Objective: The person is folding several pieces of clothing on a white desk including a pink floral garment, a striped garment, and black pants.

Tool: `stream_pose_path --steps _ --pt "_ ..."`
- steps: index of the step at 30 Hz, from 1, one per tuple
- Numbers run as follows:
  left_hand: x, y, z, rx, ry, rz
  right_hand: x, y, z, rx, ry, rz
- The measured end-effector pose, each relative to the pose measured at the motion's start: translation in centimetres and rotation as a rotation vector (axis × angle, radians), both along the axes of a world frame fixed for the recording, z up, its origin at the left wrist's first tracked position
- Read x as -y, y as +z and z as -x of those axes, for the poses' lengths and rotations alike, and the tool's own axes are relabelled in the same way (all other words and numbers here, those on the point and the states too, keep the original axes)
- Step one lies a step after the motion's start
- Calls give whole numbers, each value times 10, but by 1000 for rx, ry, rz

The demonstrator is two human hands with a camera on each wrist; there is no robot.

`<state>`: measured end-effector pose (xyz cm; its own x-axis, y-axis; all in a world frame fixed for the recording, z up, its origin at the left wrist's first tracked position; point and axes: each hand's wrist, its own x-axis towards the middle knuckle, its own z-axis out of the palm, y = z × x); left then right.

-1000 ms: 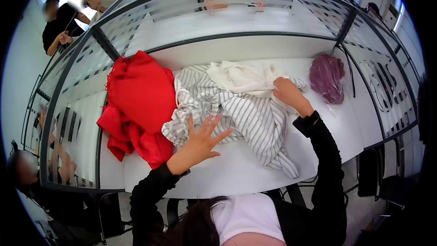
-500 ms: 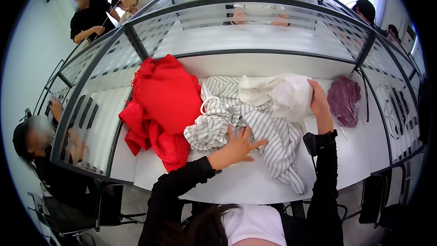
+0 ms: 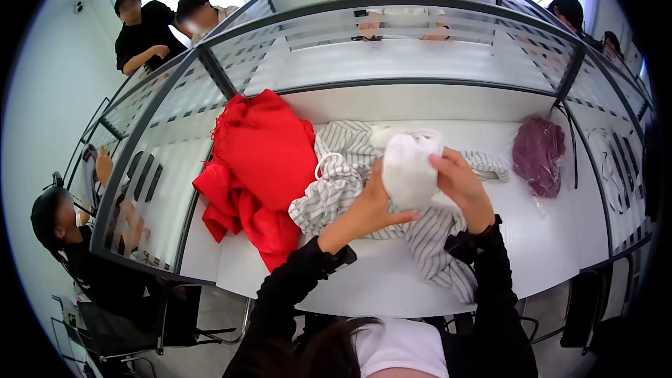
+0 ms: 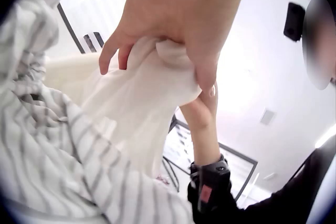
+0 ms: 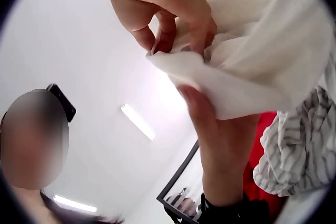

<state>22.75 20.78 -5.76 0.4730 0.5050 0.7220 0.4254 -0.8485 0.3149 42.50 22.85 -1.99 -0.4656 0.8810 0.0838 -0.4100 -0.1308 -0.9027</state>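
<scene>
A soft white cloth (image 3: 411, 171) is lifted above the table between both hands. From its left side, the left hand (image 3: 367, 210) grips it; in the left wrist view thumb and fingers close round the bunched upper part of the cloth (image 4: 152, 85). The right hand (image 3: 462, 185) pinches its edge on the other side, as the right wrist view shows, with the folded edge (image 5: 194, 71) between thumb and fingers. Beneath the hands lies a crumpled white garment with grey stripes (image 3: 325, 199), partly hidden by the left hand and the white cloth.
Left of the stripes a heaped red fringed cloth (image 3: 262, 157) covers that side of the white table (image 3: 521, 238). A purple item in clear plastic (image 3: 537, 157) lies at the right. A dark-framed clear partition (image 3: 420, 84) rings the table, with people beyond it.
The right hand has lifted the white cloth off the striped garment and brought it toward the middle. The left hand has moved from over the striped garment up to the cloth and taken hold.
</scene>
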Motion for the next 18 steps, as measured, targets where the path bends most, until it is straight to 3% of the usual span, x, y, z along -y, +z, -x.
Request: stream_pose_path --steps 1,2,5,7,8,9,10,13,15,16,18 --pt "2 14 -7 5 3 -24 0 -4 5 23 22 -55" --pt "-18 -2 -5 181 -167 141 2 -1 9 94 4 -161" --pt "-39 -34 7 336 -214 349 3 3 15 285 -114 -441" --pt "-31 -33 7 421 -2 542 -7 -9 14 393 -272 -577" --pt "-40 -44 14 385 -44 547 -5 5 11 693 -342 -696" --pt "-45 -50 20 348 -87 553 -8 -1 11 741 -423 -798" --pt "-44 -56 25 363 39 572 -11 -6 9 839 -439 -812" --pt "-32 -11 48 169 245 1403 -18 -14 2 1005 -411 -903" --pt "-145 -196 112 275 -7 1516 -21 -17 -2 1028 -384 -929" --pt "-156 -219 120 278 -99 1462 -22 -17 -2 1016 -391 -914" --pt "-105 -144 93 440 -70 1433 -22 -15 -1 1035 -403 -893"
